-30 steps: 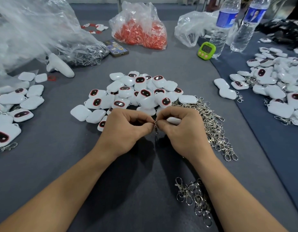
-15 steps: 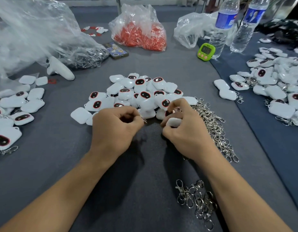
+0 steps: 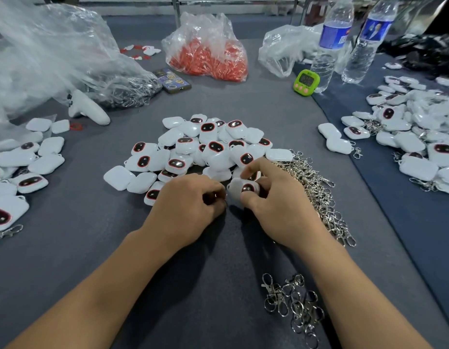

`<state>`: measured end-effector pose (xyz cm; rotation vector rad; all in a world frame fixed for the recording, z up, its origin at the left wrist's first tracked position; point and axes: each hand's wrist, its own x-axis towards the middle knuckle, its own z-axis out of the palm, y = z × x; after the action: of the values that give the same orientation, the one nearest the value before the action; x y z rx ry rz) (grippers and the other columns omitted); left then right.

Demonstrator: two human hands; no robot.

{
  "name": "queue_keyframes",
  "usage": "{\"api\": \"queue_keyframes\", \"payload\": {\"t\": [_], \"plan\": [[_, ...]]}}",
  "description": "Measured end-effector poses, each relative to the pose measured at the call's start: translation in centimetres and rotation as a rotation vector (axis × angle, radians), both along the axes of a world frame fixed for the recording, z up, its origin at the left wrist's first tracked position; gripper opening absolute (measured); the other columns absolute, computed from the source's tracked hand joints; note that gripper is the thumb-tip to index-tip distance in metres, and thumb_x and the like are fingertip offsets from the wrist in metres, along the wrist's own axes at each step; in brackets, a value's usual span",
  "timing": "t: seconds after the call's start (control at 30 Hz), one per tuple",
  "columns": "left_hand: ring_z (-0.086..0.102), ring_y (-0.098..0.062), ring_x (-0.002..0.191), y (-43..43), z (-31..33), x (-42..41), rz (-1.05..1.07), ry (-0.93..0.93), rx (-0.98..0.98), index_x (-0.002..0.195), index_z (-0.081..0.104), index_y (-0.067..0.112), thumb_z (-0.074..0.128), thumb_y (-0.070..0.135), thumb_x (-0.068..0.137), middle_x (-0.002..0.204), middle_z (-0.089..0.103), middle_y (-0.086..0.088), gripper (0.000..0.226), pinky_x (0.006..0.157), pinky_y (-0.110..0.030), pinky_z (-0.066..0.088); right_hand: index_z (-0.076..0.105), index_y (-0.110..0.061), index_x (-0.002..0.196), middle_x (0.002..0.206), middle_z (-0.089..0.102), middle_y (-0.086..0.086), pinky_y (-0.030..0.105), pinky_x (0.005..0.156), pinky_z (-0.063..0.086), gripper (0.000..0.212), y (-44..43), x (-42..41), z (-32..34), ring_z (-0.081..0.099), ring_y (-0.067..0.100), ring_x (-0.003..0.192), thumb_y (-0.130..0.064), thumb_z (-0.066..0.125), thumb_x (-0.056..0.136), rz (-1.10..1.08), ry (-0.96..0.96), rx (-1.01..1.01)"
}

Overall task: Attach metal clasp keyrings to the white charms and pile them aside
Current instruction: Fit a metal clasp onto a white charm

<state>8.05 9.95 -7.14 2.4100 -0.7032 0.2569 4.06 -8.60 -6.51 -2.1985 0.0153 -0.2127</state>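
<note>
- Charms (image 3: 193, 144), white with dark red-rimmed faces, lie heaped at the middle of the grey table (image 3: 231, 104).
- The right hand (image 3: 281, 207) grips one white charm (image 3: 243, 188) between thumb and curled fingers at the pile's near edge, its dark face turned up.
- The left hand (image 3: 188, 205) sits just beside that charm with its fingers curled tight against the thumb; whether it pinches anything is too small to tell.
- A heap of metal clasp keyrings (image 3: 316, 187) lies right of the right hand, touching the pile, and a smaller cluster (image 3: 294, 306) lies by the right forearm.
- More charms, some with clasps on, lie at the left edge (image 3: 14, 172) and on the blue cloth (image 3: 394, 222) at right.
- At the far side stand a bag of red pieces (image 3: 208, 56), a green timer (image 3: 306, 83) and two water bottles (image 3: 329, 46).
</note>
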Motion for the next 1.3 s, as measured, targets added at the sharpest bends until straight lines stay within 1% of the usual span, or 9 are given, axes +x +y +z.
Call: {"api": "queue_keyframes", "payload": {"t": [0.3, 0.4, 0.53, 0.73, 0.8, 0.93, 1.13, 1.23, 1.3], "plan": [[0.056, -0.016, 0.076, 0.0, 0.0, 0.1, -0.048, -0.038, 0.051, 0.086, 0.078, 0.021, 0.067, 0.027, 0.080, 0.076, 0.068, 0.006, 0.014, 0.069, -0.040, 0.049, 0.072, -0.032, 0.097, 0.057, 0.054, -0.003, 0.015, 0.049, 0.033, 0.023, 0.0, 0.0, 0.0, 0.042, 0.007, 0.050, -0.010, 0.066, 0.090, 0.007, -0.018, 0.034], [0.052, -0.013, 0.071, 0.0, 0.0, 0.0, -0.058, -0.137, 0.111, 0.084, 0.078, 0.020, 0.073, 0.023, 0.083, 0.073, 0.067, 0.005, 0.006, 0.061, -0.032, 0.042, 0.072, -0.031, 0.096, 0.065, 0.061, 0.005, 0.017, 0.049, 0.038, 0.024, 0.1, 0.0, 0.2, 0.043, 0.007, 0.051, -0.008, 0.065, 0.090, 0.023, -0.015, 0.009], [0.053, -0.016, 0.064, 0.0, 0.1, -0.2, -0.057, -0.247, 0.147, 0.079, 0.078, 0.018, 0.078, 0.022, 0.082, 0.066, 0.065, 0.004, 0.005, 0.061, -0.025, 0.032, 0.073, -0.029, 0.094, 0.066, 0.063, -0.001, 0.015, 0.051, 0.041, 0.022, 0.3, -0.1, 0.3, 0.049, 0.007, 0.055, -0.009, 0.066, 0.089, 0.026, -0.026, -0.023], [0.045, -0.011, 0.059, -0.5, 0.2, -0.6, 0.043, -0.296, 0.135, 0.067, 0.071, 0.018, 0.082, 0.020, 0.077, 0.059, 0.059, 0.005, 0.015, 0.056, -0.026, 0.032, 0.075, -0.029, 0.094, 0.065, 0.066, -0.002, 0.029, 0.054, 0.045, 0.023, 0.0, 0.2, 0.1, 0.052, 0.014, 0.053, -0.007, 0.067, 0.092, 0.016, 0.098, 0.187], [0.052, -0.007, 0.063, -0.6, 0.2, -0.8, 0.041, -0.232, -0.001, 0.073, 0.074, 0.022, 0.081, 0.019, 0.077, 0.065, 0.064, 0.010, 0.009, 0.059, -0.028, 0.043, 0.077, -0.025, 0.088, 0.066, 0.065, 0.000, 0.023, 0.048, 0.040, 0.030, -0.2, 0.3, 0.5, 0.050, 0.015, 0.051, 0.001, 0.063, 0.092, -0.008, 0.145, 0.402], [0.067, 0.002, 0.079, -0.4, 0.6, -0.7, -0.004, 0.079, -0.377, 0.092, 0.080, 0.029, 0.082, 0.018, 0.081, 0.083, 0.073, 0.023, 0.017, 0.072, -0.007, 0.045, 0.081, -0.024, 0.077, 0.070, 0.069, 0.009, 0.018, 0.040, 0.030, 0.044, -0.9, 0.4, 1.3, 0.048, 0.014, 0.048, 0.007, 0.054, 0.092, 0.012, 0.291, 0.790], [0.064, -0.001, 0.062, -0.6, 1.1, -0.2, -0.049, 0.440, -0.583, 0.076, 0.079, 0.026, 0.079, 0.028, 0.079, 0.070, 0.075, 0.007, 0.003, 0.062, -0.010, 0.048, 0.079, -0.017, 0.080, 0.074, 0.070, 0.011, 0.020, 0.041, 0.029, 0.036, -0.9, 0.3, 1.4, 0.049, 0.014, 0.047, 0.005, 0.053, 0.093, 0.046, 0.380, 0.920], [0.057, 0.002, 0.057, 0.0, 1.1, -0.1, -0.094, 0.358, -0.442, 0.074, 0.079, 0.031, 0.081, 0.033, 0.077, 0.064, 0.069, 0.014, 0.005, 0.059, -0.008, 0.042, 0.075, -0.014, 0.085, 0.067, 0.067, 0.009, 0.018, 0.037, 0.028, 0.030, -0.6, 0.1, 1.3, 0.047, 0.012, 0.043, 0.006, 0.054, 0.094, 0.023, 0.285, 0.839], [0.058, -0.002, 0.062, 0.3, 1.0, -0.1, -0.080, 0.058, -0.178, 0.078, 0.079, 0.029, 0.082, 0.029, 0.082, 0.067, 0.069, 0.015, 0.004, 0.062, -0.012, 0.041, 0.076, -0.014, 0.084, 0.066, 0.065, 0.010, 0.017, 0.036, 0.031, 0.031, -0.1, 0.0, 1.2, 0.047, 0.013, 0.042, 0.007, 0.056, 0.094, -0.014, 0.212, 0.772]]}}
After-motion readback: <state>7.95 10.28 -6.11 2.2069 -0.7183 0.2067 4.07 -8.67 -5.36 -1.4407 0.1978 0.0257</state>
